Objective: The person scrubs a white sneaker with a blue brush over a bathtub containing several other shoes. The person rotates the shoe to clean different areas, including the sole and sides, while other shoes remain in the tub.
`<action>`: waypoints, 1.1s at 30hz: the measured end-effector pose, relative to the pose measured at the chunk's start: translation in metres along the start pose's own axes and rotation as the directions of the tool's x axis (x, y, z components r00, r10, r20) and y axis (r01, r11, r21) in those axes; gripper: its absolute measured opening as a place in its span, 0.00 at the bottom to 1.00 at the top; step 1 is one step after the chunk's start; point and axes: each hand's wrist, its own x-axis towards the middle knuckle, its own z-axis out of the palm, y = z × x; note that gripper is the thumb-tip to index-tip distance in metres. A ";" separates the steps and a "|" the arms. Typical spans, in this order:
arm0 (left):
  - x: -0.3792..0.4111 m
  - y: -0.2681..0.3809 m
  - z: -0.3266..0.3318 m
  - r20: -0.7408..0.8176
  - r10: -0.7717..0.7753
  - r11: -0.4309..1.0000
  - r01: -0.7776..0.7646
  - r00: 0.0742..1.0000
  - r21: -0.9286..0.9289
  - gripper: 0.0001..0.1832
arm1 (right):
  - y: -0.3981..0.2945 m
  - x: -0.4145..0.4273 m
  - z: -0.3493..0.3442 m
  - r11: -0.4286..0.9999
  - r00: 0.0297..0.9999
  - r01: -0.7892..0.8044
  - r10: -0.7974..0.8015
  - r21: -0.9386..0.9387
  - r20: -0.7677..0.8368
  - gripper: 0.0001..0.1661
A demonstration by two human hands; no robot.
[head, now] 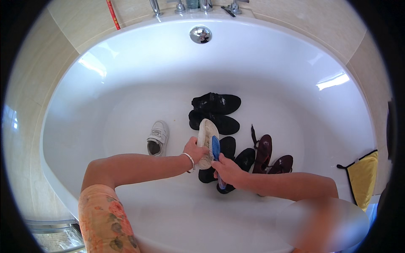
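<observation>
My left hand (196,151) holds a pale shoe (207,130) with its patterned sole facing up, over the middle of the white bathtub. Closed around the handle of a blue scrubbing brush (215,146) is my right hand (228,170); the bristles point left, against or close to the sole. Black shoes (221,103) lie behind the pale shoe, and several more black shoes (245,158) lie partly hidden beneath and beside my right hand. A white shoe (158,136) rests on the tub floor to the left.
Dark red laced shoes (265,148) lie to the right. A yellow cloth with black edging (362,177) hangs over the right rim of the bathtub (50,132). Chrome taps (206,5) and a small black object (228,11) are at the far edge, with a chrome overflow cover (201,34) below.
</observation>
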 end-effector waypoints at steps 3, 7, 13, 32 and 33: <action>0.005 -0.013 0.002 -0.019 0.025 1.000 -0.025 1.000 -0.008 0.24 | -0.006 0.021 -0.011 0.999 0.996 0.022 -0.024 -0.032 -0.089 0.23; -0.024 -0.001 0.020 0.148 0.028 0.999 -0.021 0.989 -0.050 0.21 | -0.002 0.053 -0.053 0.996 0.992 -0.076 0.080 0.047 -0.100 0.21; -0.021 0.003 0.014 0.111 0.024 0.997 -0.032 0.994 0.069 0.22 | 0.023 0.005 -0.009 0.999 0.997 0.026 -0.030 -0.044 -0.076 0.20; -0.009 -0.019 0.005 0.101 -0.022 0.998 0.016 0.995 0.055 0.21 | 0.006 -0.017 0.006 0.998 1.000 0.009 -0.008 -0.067 0.011 0.26; -0.011 -0.016 0.004 0.097 -0.018 0.999 0.013 0.995 0.052 0.21 | 0.008 -0.011 0.007 0.998 0.999 0.031 -0.031 -0.062 -0.004 0.22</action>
